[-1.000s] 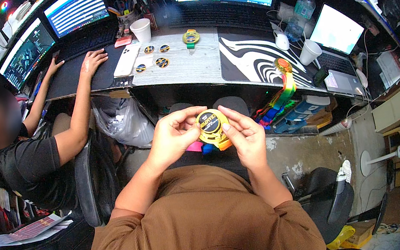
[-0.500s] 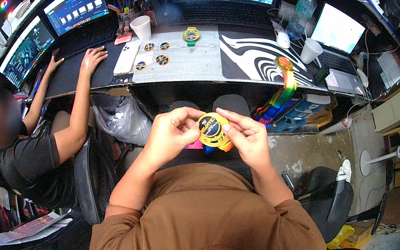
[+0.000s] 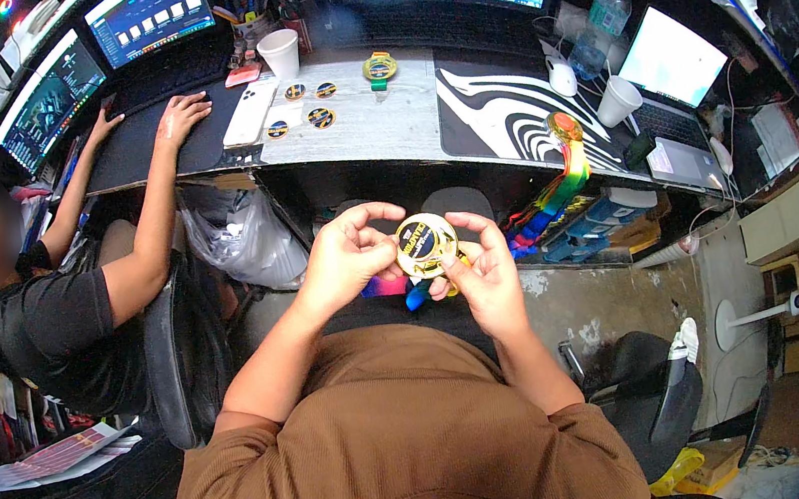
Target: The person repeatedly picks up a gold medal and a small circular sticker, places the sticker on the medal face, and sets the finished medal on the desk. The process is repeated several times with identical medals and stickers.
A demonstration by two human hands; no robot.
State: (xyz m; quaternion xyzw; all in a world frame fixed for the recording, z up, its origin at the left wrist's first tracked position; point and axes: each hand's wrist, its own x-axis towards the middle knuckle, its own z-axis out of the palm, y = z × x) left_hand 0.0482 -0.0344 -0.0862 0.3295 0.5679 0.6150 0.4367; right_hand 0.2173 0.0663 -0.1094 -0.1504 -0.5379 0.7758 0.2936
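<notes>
Both hands up at chest height, near side of desk [image 3: 404, 128]. Round gold medal [image 3: 426, 245] with dark centre pinched between them, face turned up toward camera, disc near flat-on, no clear long axis. Left hand [image 3: 345, 257] grasps left rim, thumb and fingers curled over edge. Right hand [image 3: 483, 274] grips right and lower rim, fingertips on edge. Bright ribbon [image 3: 394, 285] shows just beneath medal. Far on desk: second medal [image 3: 380, 68], small round badges [image 3: 320, 117], white cup [image 3: 279, 53]. Co-worker [image 3: 54, 305] seated left, hands on keyboards.
</notes>
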